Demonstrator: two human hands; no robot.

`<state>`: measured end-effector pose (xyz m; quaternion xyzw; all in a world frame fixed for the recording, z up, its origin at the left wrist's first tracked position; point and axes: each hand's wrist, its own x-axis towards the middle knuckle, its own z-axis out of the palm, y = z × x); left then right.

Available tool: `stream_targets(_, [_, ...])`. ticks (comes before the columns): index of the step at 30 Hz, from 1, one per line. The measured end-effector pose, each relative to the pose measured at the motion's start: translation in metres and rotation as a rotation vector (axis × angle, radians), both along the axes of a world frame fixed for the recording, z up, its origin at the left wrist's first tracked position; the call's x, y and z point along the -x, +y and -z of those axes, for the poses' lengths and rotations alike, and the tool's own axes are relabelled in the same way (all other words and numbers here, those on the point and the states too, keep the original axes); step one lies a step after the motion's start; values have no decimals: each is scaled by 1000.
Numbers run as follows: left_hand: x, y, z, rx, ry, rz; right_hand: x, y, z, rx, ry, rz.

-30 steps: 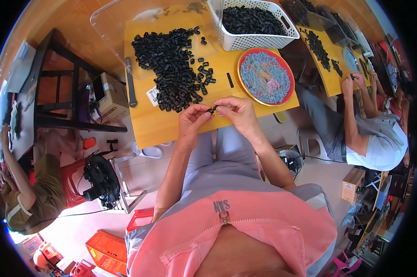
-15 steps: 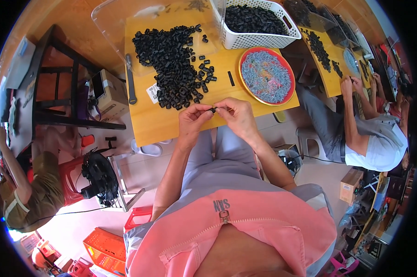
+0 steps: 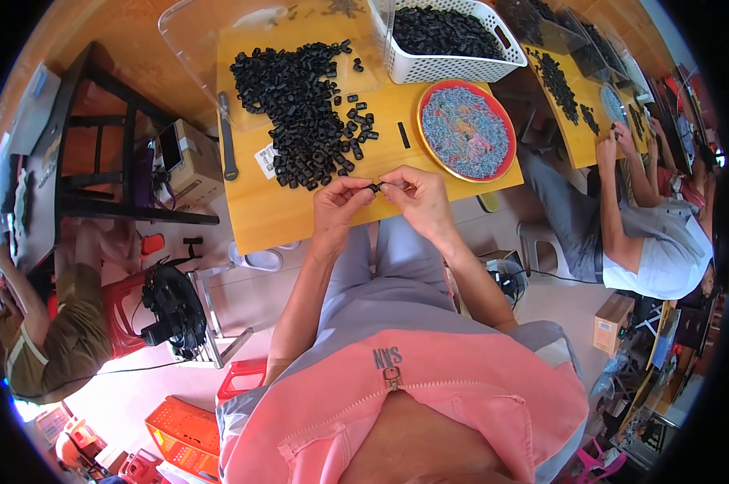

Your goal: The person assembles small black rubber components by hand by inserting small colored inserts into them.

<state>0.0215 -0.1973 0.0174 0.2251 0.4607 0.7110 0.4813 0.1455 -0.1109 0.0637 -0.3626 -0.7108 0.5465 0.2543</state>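
Both hands, left hand (image 3: 340,203) and right hand (image 3: 417,198), pinch one small black plastic piece (image 3: 374,187) over the bench's (image 3: 284,214) near edge; keeping fingertips close and steady should help.

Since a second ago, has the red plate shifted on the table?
No. The red plate sits just below the white basket, near the table's right edge, as before.

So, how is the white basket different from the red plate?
The white basket is rectangular with tall perforated walls; the red plate is round and shallow. The basket holds black parts, the plate tiny grey-blue pieces. The basket sits at the table's far edge, the plate nearer the right hand. Both are nearly full.
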Motion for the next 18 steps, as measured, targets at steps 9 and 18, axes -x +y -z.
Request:
stream_targets(9, [-3,0,-8,22,67,34,-1,-2,-1,-153,-68,-26])
stream_targets(18, [-7,2,-2,66,95,46,-2,3,16,-33,-105,-53])
